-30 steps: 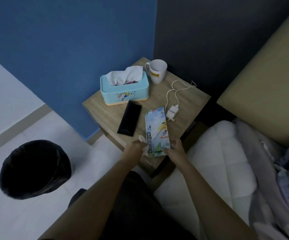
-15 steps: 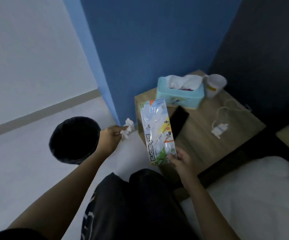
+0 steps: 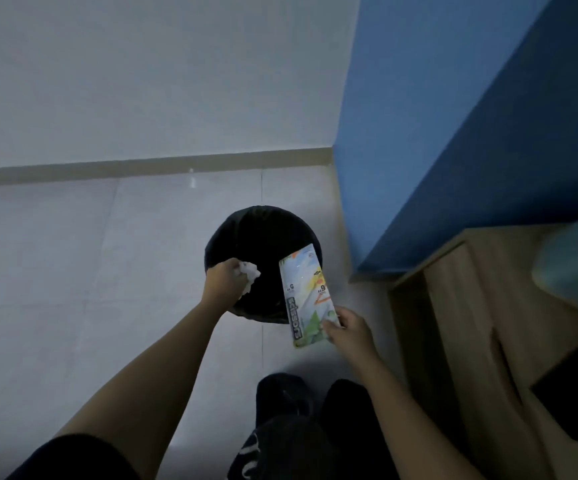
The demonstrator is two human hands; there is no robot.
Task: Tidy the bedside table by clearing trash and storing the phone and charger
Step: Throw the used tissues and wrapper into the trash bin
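A black bin [image 3: 263,230] lined with a dark bag stands on the pale floor. Over its left rim my left hand [image 3: 223,284] is closed on a crumpled white tissue [image 3: 250,274]. My right hand [image 3: 348,329] grips the lower end of a flat scissors package [image 3: 306,292], whose upper end reaches over the bin's right rim. The black phone [image 3: 573,394] lies on the wooden bedside table [image 3: 481,341] at the right edge. The charger is out of view.
A light blue tissue box [image 3: 574,265] sits on the table's far side, blurred. A blue wall panel [image 3: 471,133] rises beside the table. My dark-trousered knees [image 3: 301,427] are at the bottom. A beige skirting [image 3: 142,166] runs along the white wall.
The view swung left from the table to the bin. Both hands moved from the table's front edge to above the bin, carrying the tissue and the package.
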